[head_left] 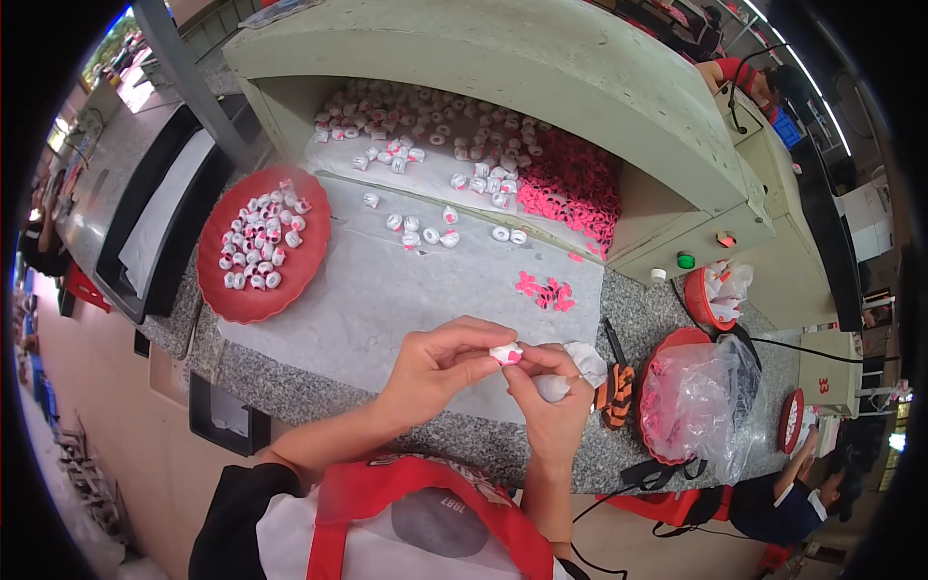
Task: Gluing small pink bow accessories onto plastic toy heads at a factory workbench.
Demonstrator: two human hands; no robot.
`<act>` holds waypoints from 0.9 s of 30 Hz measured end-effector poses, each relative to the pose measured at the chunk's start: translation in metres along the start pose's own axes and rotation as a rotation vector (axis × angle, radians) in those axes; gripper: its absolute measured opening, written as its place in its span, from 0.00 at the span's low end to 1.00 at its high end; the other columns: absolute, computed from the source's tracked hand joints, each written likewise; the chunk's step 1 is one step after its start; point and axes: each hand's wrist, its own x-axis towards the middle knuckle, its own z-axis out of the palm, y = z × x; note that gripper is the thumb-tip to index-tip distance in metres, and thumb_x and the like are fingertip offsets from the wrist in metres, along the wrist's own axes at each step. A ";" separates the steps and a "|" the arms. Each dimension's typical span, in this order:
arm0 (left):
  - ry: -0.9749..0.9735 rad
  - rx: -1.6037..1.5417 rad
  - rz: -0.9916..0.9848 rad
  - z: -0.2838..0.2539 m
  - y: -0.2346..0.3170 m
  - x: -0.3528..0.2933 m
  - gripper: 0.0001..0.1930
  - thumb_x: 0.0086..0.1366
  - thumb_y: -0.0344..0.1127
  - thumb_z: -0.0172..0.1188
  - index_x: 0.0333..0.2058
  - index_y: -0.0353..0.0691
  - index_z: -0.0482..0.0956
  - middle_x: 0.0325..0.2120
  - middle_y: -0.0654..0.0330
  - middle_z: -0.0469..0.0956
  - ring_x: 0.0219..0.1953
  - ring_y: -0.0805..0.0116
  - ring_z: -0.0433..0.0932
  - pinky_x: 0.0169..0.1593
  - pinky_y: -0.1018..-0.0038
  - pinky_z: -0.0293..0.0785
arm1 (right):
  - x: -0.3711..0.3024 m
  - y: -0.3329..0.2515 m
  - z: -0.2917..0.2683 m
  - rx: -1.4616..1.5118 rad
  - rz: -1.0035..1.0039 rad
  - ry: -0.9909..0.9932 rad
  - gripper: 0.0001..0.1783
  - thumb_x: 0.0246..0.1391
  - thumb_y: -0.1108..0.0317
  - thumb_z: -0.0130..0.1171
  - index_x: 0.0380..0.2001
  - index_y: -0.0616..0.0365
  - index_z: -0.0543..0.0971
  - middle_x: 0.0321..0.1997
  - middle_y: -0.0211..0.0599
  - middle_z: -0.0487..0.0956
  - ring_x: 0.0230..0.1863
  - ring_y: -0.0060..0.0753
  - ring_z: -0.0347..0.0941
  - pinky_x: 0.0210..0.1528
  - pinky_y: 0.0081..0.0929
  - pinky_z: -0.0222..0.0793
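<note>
My left hand (443,365) and my right hand (555,401) meet over the front of the paper sheet. Between their fingertips they pinch a small white rounded piece (499,350) with a pink patch on it. Tucked in my right hand's palm is a smooth white rounded object (552,388), whose kind I cannot make out. A crumpled white thing (585,363) lies just beyond that hand. On the sheet ahead are a loose cluster of flat pink bits (549,293) and several similar white pieces (431,235).
A red scalloped plate (215,280) at left holds many white-and-pink pieces. Behind, a pale green open-fronted cabinet (464,48) shelters more white pieces and a pink heap (570,198). At right stand an orange-and-black striped object (617,394), a red tray (650,425) under clear plastic and a red basket (698,302).
</note>
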 end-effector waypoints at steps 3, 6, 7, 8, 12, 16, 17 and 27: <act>0.019 0.035 0.071 0.008 0.001 0.000 0.14 0.54 0.17 0.52 0.41 0.29 0.72 0.43 0.51 0.69 0.45 0.65 0.71 0.49 0.73 0.69 | -0.001 -0.001 -0.002 0.022 -0.014 0.003 0.10 0.39 0.82 0.60 0.30 0.63 0.76 0.28 0.29 0.72 0.28 0.15 0.68 0.29 0.12 0.63; 0.015 0.063 0.069 0.007 0.002 0.000 0.14 0.54 0.17 0.52 0.41 0.29 0.72 0.42 0.51 0.71 0.44 0.66 0.71 0.48 0.73 0.69 | 0.000 -0.002 -0.005 -0.011 -0.034 -0.011 0.10 0.39 0.82 0.60 0.29 0.62 0.76 0.27 0.29 0.72 0.27 0.15 0.67 0.28 0.12 0.62; 0.024 0.062 0.027 0.003 0.001 0.001 0.14 0.53 0.17 0.52 0.41 0.29 0.72 0.41 0.51 0.71 0.43 0.66 0.72 0.48 0.74 0.69 | 0.000 -0.001 -0.005 -0.040 -0.036 -0.022 0.10 0.39 0.82 0.60 0.29 0.63 0.76 0.26 0.29 0.72 0.26 0.15 0.67 0.27 0.12 0.61; 0.034 0.060 -0.014 0.001 0.000 0.002 0.14 0.53 0.17 0.53 0.40 0.29 0.73 0.41 0.51 0.72 0.43 0.67 0.72 0.47 0.74 0.69 | 0.001 0.000 -0.005 -0.037 -0.035 -0.019 0.10 0.39 0.82 0.60 0.29 0.63 0.76 0.26 0.29 0.72 0.26 0.15 0.67 0.27 0.12 0.61; 0.072 -0.051 -0.134 -0.002 -0.002 0.000 0.13 0.53 0.19 0.54 0.40 0.31 0.73 0.39 0.52 0.74 0.42 0.68 0.73 0.46 0.75 0.69 | -0.001 0.000 -0.004 -0.077 -0.098 -0.050 0.08 0.40 0.83 0.57 0.29 0.64 0.75 0.27 0.29 0.71 0.24 0.15 0.66 0.25 0.11 0.60; 0.069 -0.127 -0.163 -0.002 0.000 -0.001 0.14 0.53 0.21 0.55 0.41 0.31 0.72 0.38 0.52 0.74 0.41 0.68 0.74 0.45 0.75 0.70 | 0.000 0.000 -0.006 -0.120 -0.126 -0.081 0.10 0.40 0.83 0.57 0.30 0.64 0.75 0.28 0.31 0.72 0.25 0.15 0.67 0.26 0.11 0.61; 0.094 -0.183 -0.201 -0.003 0.001 -0.001 0.15 0.54 0.21 0.54 0.42 0.32 0.71 0.37 0.52 0.74 0.40 0.68 0.74 0.44 0.75 0.71 | -0.001 -0.002 -0.006 -0.120 -0.127 -0.081 0.10 0.40 0.83 0.57 0.30 0.64 0.75 0.28 0.31 0.72 0.25 0.15 0.67 0.26 0.11 0.61; -0.018 0.003 -0.051 0.004 0.017 -0.017 0.17 0.51 0.17 0.56 0.41 0.31 0.67 0.32 0.55 0.74 0.36 0.68 0.76 0.38 0.77 0.75 | -0.009 -0.004 -0.008 0.151 -0.131 -0.121 0.13 0.37 0.84 0.59 0.30 0.64 0.73 0.36 0.45 0.73 0.26 0.24 0.71 0.24 0.18 0.69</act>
